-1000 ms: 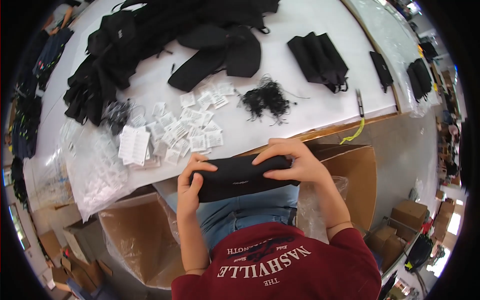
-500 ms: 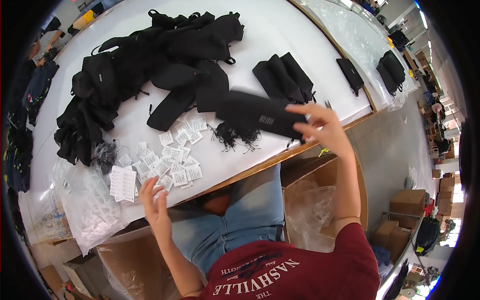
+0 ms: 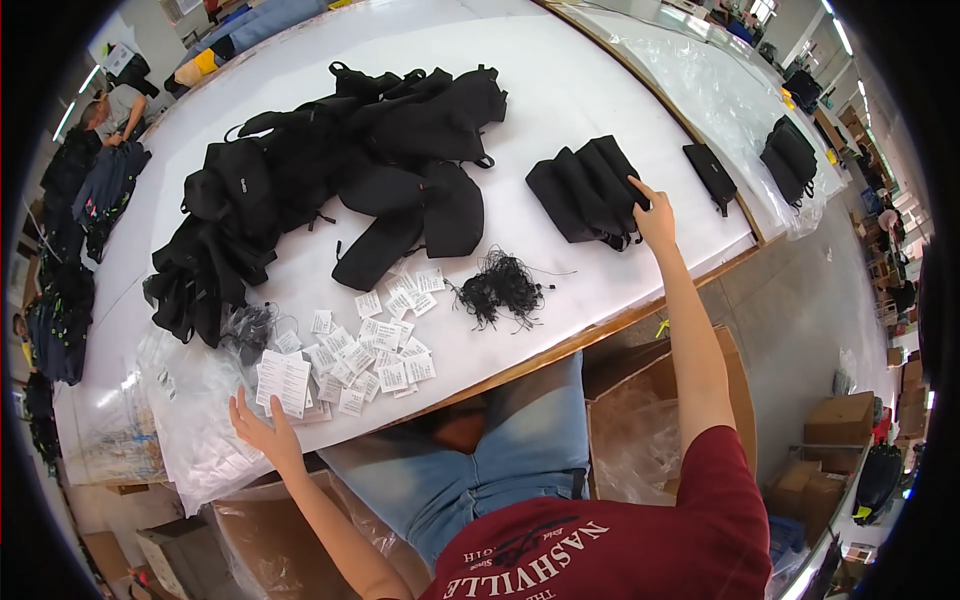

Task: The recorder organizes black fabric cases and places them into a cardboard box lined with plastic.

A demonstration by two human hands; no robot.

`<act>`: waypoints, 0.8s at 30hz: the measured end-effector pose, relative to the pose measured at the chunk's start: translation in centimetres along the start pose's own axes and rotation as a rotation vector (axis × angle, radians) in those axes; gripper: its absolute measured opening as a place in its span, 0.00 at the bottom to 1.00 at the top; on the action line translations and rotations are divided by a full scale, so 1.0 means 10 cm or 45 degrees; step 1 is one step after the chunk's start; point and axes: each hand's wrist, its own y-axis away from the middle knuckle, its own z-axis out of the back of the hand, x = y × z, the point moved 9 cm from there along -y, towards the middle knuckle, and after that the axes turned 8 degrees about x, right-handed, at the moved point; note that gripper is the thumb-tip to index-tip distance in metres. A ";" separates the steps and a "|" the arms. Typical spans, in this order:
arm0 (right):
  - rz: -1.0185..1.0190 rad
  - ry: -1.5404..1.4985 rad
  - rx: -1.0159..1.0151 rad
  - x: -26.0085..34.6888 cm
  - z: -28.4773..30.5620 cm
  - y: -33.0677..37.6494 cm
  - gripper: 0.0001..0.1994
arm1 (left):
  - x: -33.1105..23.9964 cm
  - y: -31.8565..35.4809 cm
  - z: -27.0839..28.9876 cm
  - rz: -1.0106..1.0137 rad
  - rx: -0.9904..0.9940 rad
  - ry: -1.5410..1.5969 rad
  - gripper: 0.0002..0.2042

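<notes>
My right hand (image 3: pixel 655 218) reaches to the right end of a row of overlapping black fabric pouches (image 3: pixel 588 190). Its index finger stretches out and touches the edge of the last pouch; the hand looks open, fingers apart. My left hand (image 3: pixel 268 432) is open, fingers spread, beside a small stack of white printed cards (image 3: pixel 284 380) at the table's near edge. Loose white tags (image 3: pixel 380 342) lie scattered to the right of that stack. Between the tags and the pouches sits a tangle of thin black cords (image 3: pixel 500 290).
A big heap of black pouches (image 3: pixel 330 150) covers the left and middle of the white table. One more pouch (image 3: pixel 710 178) lies near its right wooden edge. A clear plastic bag (image 3: pixel 195 430) drapes over the near left edge. Cardboard boxes (image 3: pixel 650 415) stand below. A person (image 3: pixel 125 110) sits far left.
My right hand has moved away from me with the black pouch, which now lies at the end of the row. The cord tangle is uncovered. My left hand has shifted left.
</notes>
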 end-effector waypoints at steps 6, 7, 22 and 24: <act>-0.066 -0.140 0.189 -0.07 0.03 0.01 0.26 | 0.33 -0.16 -0.15 0.001 0.065 -0.128 0.31; -0.033 -0.184 0.240 0.01 0.04 0.02 0.26 | 0.34 -0.18 -0.16 0.002 0.071 -0.128 0.31; 0.278 0.255 0.631 0.80 -0.80 1.01 0.08 | 0.45 -0.30 -0.31 -0.021 0.304 -0.203 0.26; 0.295 0.138 0.626 0.77 -0.80 0.99 0.08 | 0.42 -0.29 -0.30 -0.029 0.264 -0.170 0.24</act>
